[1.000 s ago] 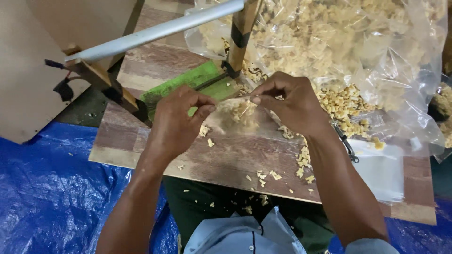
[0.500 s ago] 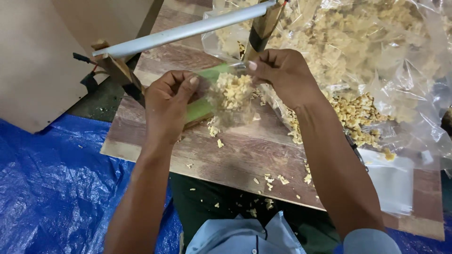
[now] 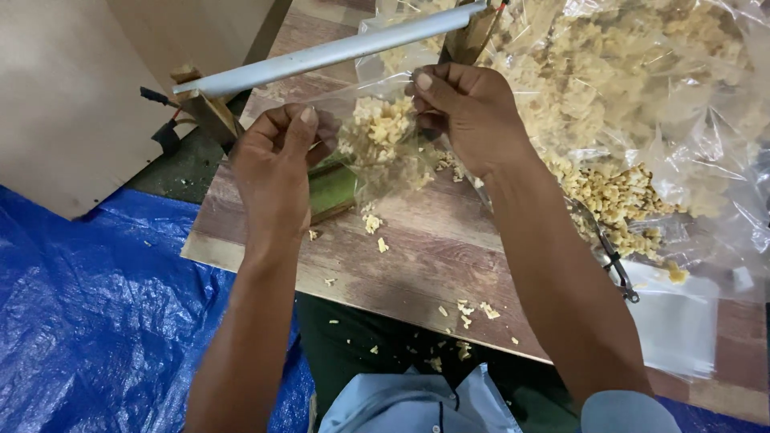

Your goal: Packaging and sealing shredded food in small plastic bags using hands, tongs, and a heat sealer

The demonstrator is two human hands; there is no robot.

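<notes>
Left hand (image 3: 277, 164) and right hand (image 3: 469, 112) are pinching shut the small clear bag (image 3: 377, 136) of snack pieces at upper centre; a slipping pinch risks spilling onto the board (image 3: 417, 248).

A small, improvised food-packing workshop at floor level: a low wooden desk (image 3: 417, 256) rests on a blue tarpaulin (image 3: 96, 321), carrying a hinged bar sealer (image 3: 321, 54) on wooden posts, a large clear bag of pale snack pieces (image 3: 642, 96), loose crumbs (image 3: 465, 309) and flat empty bags (image 3: 674, 321).
</notes>
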